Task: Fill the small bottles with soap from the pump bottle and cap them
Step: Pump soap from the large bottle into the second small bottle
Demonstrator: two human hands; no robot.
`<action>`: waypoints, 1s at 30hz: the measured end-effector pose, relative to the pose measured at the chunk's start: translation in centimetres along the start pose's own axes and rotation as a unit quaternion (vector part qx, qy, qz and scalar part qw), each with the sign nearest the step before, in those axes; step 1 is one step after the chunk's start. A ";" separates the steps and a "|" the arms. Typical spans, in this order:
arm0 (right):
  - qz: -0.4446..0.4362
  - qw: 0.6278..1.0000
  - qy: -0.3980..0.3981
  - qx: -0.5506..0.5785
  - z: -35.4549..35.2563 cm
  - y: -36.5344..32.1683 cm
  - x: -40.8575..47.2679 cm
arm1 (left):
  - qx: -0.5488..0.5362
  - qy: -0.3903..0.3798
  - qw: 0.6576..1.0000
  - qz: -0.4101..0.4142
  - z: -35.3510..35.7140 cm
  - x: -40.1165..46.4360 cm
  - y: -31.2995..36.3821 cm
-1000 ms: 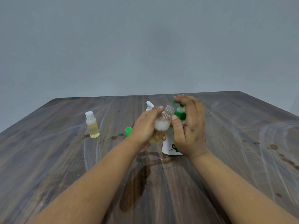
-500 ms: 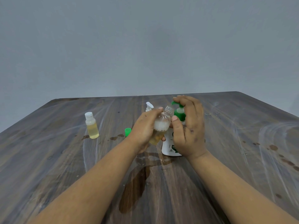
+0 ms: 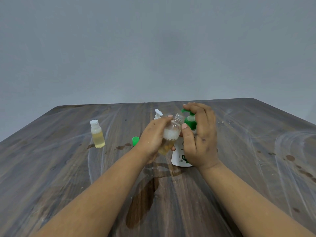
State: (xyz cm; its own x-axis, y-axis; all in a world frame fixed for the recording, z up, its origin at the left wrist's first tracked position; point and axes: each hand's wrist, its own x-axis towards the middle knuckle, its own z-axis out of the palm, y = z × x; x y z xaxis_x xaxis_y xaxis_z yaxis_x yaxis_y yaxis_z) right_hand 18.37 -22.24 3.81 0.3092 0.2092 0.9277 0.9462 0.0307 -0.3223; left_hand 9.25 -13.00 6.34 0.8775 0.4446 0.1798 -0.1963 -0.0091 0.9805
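My left hand (image 3: 153, 140) grips a small clear uncapped bottle (image 3: 171, 134), tilted with its open neck toward the green pump head (image 3: 189, 121). The bottle holds yellowish soap with white foam on top. My right hand (image 3: 200, 139) rests on top of the pump head, fingers bent over it and thumb stretched out beside the small bottle. The white pump bottle (image 3: 177, 157) stands on the table, partly hidden behind my right hand. To the left stands a second small bottle (image 3: 97, 135), white-capped and holding yellow soap. A loose green cap (image 3: 135, 140) lies on the table by my left wrist.
The dark wooden table (image 3: 59, 168) carries white streaks and brown drip spots. A wet patch (image 3: 143, 202) spreads on it between my forearms. A white nozzle-like top (image 3: 158, 114) shows behind my left hand. A plain grey wall rises beyond the far edge.
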 end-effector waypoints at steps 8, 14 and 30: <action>0.003 1.000 0.003 -0.007 0.2 0.1 0.1 | 0.002 -0.002 1.000 -0.002 0.0 -0.1 0.1; -0.004 1.000 -0.012 -0.014 0.0 0.2 0.0 | 0.001 0.000 1.000 0.001 -0.1 0.1 0.0; 0.008 1.000 0.005 0.004 0.1 -0.1 0.2 | -0.005 0.000 1.000 -0.001 -0.1 0.1 0.0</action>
State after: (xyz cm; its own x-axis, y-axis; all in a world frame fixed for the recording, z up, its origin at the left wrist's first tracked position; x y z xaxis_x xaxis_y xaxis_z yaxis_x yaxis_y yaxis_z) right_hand 18.34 -22.09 3.99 0.3254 0.2008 0.9240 0.9402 0.0358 -0.3389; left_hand 9.30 -12.92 6.32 0.8781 0.4442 0.1778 -0.1987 0.0005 0.9801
